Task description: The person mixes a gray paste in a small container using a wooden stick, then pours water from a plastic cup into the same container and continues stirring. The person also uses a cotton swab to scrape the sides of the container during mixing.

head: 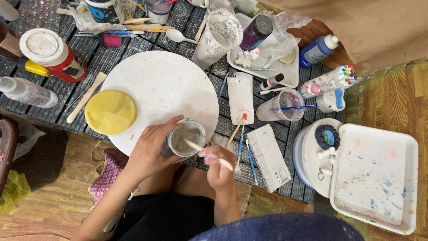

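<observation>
Right hand (217, 164), closest to us, pinches a wooden stick (201, 150) w/ fingers closed, tip inside the small cup (186, 137). Left hand (150, 149) wraps the cup, fingers curled round its wall. We see the cup at the near edge of the round white board (160, 85); yellow sponge (110, 111) lies on the board's left part.

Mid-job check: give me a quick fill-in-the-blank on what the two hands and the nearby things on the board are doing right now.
1. The left hand grips a small cup holding a pale ____ mixture.
2. The right hand holds a wooden ____ whose tip dips into the cup.
3. The flat yellow disc lies on the round ____ board.
4. The paint-speckled white tray sits on the person's ____ side.

Missing words: grey; stick; white; right
</observation>
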